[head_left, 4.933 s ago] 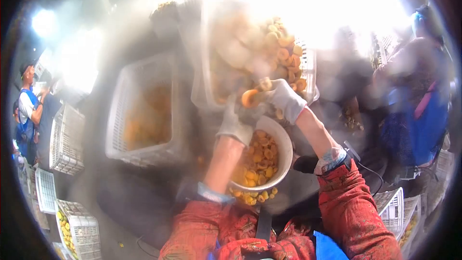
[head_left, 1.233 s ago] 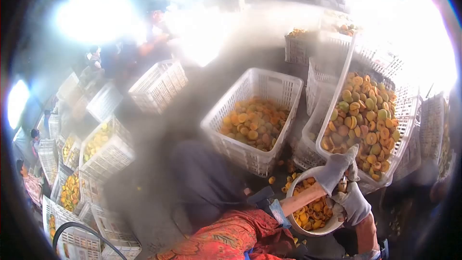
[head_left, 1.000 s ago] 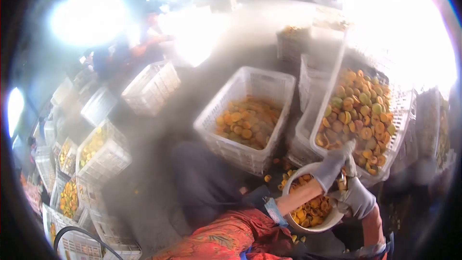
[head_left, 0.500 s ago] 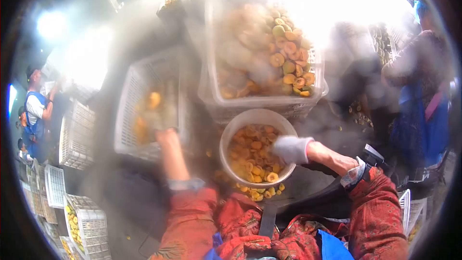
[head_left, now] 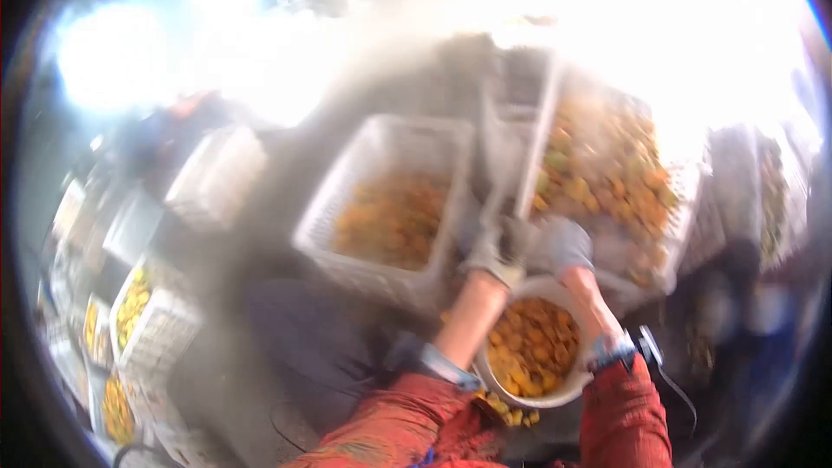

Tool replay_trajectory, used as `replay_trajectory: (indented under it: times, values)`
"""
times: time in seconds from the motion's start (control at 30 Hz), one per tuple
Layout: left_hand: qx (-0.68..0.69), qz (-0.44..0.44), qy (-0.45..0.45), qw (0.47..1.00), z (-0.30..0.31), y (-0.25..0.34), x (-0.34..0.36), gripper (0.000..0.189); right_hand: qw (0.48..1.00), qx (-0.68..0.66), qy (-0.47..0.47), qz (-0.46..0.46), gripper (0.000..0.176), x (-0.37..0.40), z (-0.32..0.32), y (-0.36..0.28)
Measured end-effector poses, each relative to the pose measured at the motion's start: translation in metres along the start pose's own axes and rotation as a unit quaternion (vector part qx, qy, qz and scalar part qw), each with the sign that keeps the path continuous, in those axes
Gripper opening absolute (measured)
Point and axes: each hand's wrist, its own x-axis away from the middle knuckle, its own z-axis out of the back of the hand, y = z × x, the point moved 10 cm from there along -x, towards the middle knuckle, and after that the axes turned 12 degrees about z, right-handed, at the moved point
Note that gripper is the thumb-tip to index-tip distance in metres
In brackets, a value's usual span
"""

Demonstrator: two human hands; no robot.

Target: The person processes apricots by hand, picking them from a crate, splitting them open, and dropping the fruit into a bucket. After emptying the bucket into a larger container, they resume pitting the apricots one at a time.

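My left hand (head_left: 501,253), in a pale glove with dark on it, reaches forward to the near left corner of the large white crate (head_left: 542,152) of orange fruit halves. Beside it is my right hand (head_left: 562,247), in a light grey glove, above the far rim of a round white tub (head_left: 487,373). Motion blur smears the fingers of both hands, so I cannot see whether they hold anything. Cut orange fruit (head_left: 533,348), apricot- or peach-like, lies in the tub. Left of my hands stands a white slatted crate (head_left: 373,273) with more orange pieces in it.
Loose fruit pieces (head_left: 507,409) lie on the ground at the tub's near side. Several pale crates (head_left: 160,329) stand at the left, some with yellow fruit. Bright glare washes out the top. A blurred person in blue (head_left: 767,338) is at the right edge.
The view has swung left. My left hand has come from the slatted crate to the large crate's corner; my right hand has moved from inside the tub to beyond its far rim. More fruit shows in the slatted crate.
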Motion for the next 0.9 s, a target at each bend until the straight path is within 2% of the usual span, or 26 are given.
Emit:
replay_trajectory:
  times: [0.03, 0.07, 0.1, 0.13, 0.17, 0.2, 0.27, 0.3, 0.37, 0.43, 0.47, 0.5, 0.53, 0.57, 0.6, 0.63, 0.67, 0.7, 0.73, 0.77, 0.8, 0.87, 0.9]
  values:
    - [0.169, 0.084, -0.072, 0.979, 0.03, -0.005, -0.024, 0.021, 0.998, 0.042, -0.002, 0.035, 0.026, 0.005, 0.014, -0.018]
    - [0.33, 0.18, -0.14, 0.916, 0.04, -0.003, -0.035, 0.021, 0.999, 0.026, 0.026, 0.038, 0.025, 0.002, 0.006, -0.015]
    - [0.321, 0.171, -0.152, 0.919, 0.013, -0.007, -0.019, 0.021, 0.998, 0.012, 0.052, 0.03, 0.024, 0.0, -0.001, 0.001]
    - [0.127, 0.024, -0.015, 0.992, 0.005, -0.018, 0.003, 0.022, 0.998, 0.012, 0.057, 0.039, 0.024, -0.008, -0.008, 0.005]
    - [-0.072, -0.123, 0.126, 0.982, 0.0, -0.008, 0.028, 0.024, 0.998, 0.018, 0.054, 0.015, 0.024, -0.013, -0.014, 0.015]
    - [-0.074, -0.124, 0.122, 0.982, -0.001, -0.01, 0.032, 0.024, 0.998, 0.024, 0.052, -0.012, 0.023, -0.007, -0.014, 0.017]
    - [-0.124, -0.12, 0.14, 0.975, -0.001, -0.011, 0.034, 0.027, 0.996, 0.054, 0.06, 0.027, 0.022, -0.006, -0.011, 0.007]
    - [-0.101, -0.128, 0.107, 0.981, -0.006, -0.012, 0.031, 0.013, 0.996, 0.044, 0.067, 0.034, 0.02, -0.007, -0.009, 0.004]
    - [-0.098, -0.123, 0.101, 0.982, -0.002, -0.008, 0.024, 0.013, 0.996, 0.035, 0.075, 0.041, 0.019, -0.001, 0.006, -0.006]
    - [-0.094, -0.099, 0.105, 0.985, 0.007, -0.018, 0.02, 0.014, 0.993, 0.051, 0.063, 0.09, 0.016, 0.02, 0.026, -0.017]
    - [-0.108, -0.102, 0.108, 0.983, 0.003, -0.012, 0.017, 0.016, 0.994, 0.051, 0.059, 0.075, 0.016, 0.017, 0.027, -0.006]
    - [-0.121, -0.098, 0.113, 0.981, 0.006, -0.012, 0.016, 0.018, 0.997, -0.05, 0.052, 0.013, 0.015, 0.015, 0.021, 0.02]
    - [-0.208, 0.011, -0.167, 0.964, 0.0, -0.007, -0.002, 0.022, 0.986, -0.148, 0.048, -0.057, 0.015, 0.023, 0.014, 0.05]
    - [-0.154, -0.057, 0.046, 0.985, 0.0, -0.007, 0.019, 0.021, 0.967, -0.252, 0.009, -0.029, 0.016, 0.034, 0.005, 0.054]
    - [-0.164, -0.016, -0.064, 0.984, -0.005, -0.005, 0.013, 0.021, 0.935, -0.354, -0.021, -0.004, 0.018, 0.05, 0.007, 0.049]
    - [-0.167, 0.02, -0.176, 0.97, -0.01, -0.003, 0.011, 0.021, 0.941, -0.33, -0.079, 0.02, 0.019, 0.066, 0.013, 0.042]
    - [-0.151, 0.034, -0.13, 0.979, 0.002, 0.004, 0.012, 0.021, 0.94, -0.308, -0.137, 0.046, 0.021, 0.08, 0.023, 0.027]
    - [-0.14, 0.048, -0.085, 0.985, 0.014, 0.006, 0.008, 0.021, 0.951, -0.298, -0.086, 0.016, 0.023, 0.083, 0.026, 0.039]
    - [-0.166, -0.067, 0.052, 0.982, 0.009, 0.005, 0.022, 0.023, 0.959, -0.282, -0.034, -0.006, 0.025, 0.084, 0.029, 0.054]
    - [-0.194, -0.185, 0.184, 0.946, -0.013, -0.001, 0.056, 0.026, 0.963, -0.261, 0.069, -0.005, 0.023, 0.082, 0.05, 0.066]
    - [-0.196, -0.17, 0.185, 0.948, -0.029, -0.014, 0.057, 0.026, 0.957, -0.235, 0.169, 0.001, 0.02, 0.08, 0.073, 0.079]
    - [-0.392, -0.325, 0.26, 0.821, -0.066, 0.006, 0.079, 0.04, 0.952, -0.083, 0.292, 0.029, 0.017, 0.062, 0.108, 0.104]
    - [-0.393, -0.322, 0.256, 0.822, -0.053, 0.028, 0.07, 0.04, 0.943, -0.071, 0.323, 0.042, 0.017, 0.053, 0.127, 0.109]
